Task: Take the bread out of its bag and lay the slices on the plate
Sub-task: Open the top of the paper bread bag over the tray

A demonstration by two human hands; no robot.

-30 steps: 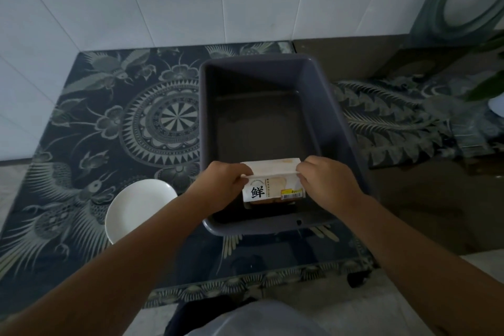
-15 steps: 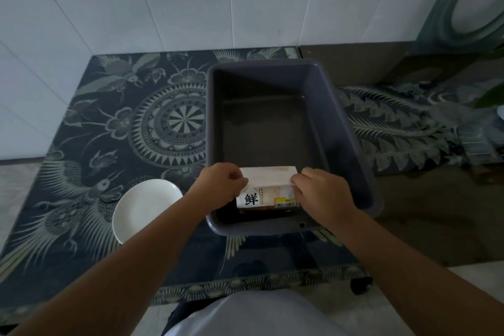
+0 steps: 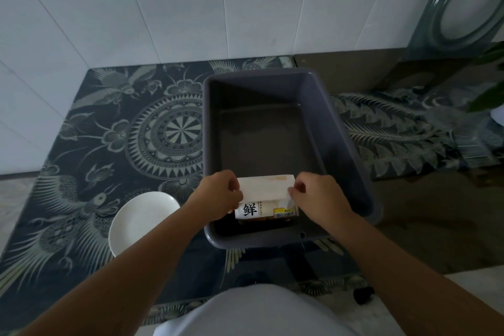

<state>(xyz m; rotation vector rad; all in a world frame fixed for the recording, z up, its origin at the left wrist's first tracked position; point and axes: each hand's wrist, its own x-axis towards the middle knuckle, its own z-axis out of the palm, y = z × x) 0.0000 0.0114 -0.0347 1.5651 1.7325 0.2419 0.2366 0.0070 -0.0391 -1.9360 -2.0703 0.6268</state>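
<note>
A white bread bag [image 3: 266, 196] with a black printed character and a yellow label sits at the near end of a dark grey tub [image 3: 338, 128]. My left hand [image 3: 218, 196] pinches the bag's left top edge, and my right hand [image 3: 317, 198] pinches its right top edge. The bread inside shows only as a brown strip under the label. A white round plate [image 3: 141, 219] lies on the patterned table to the left of the tub, with nothing on it.
The tub stands on a dark table top [image 3: 109, 131] with bird and mandala patterns, against a white tiled wall [image 3: 163, 8]. A grey round-windowed object [image 3: 461, 8] stands at the back right, with green leaves [image 3: 491, 82] beside it.
Both hands keep their hold on the bag's top edges. The bag's top flap now stands higher and wider than before. The view has shifted slightly.
</note>
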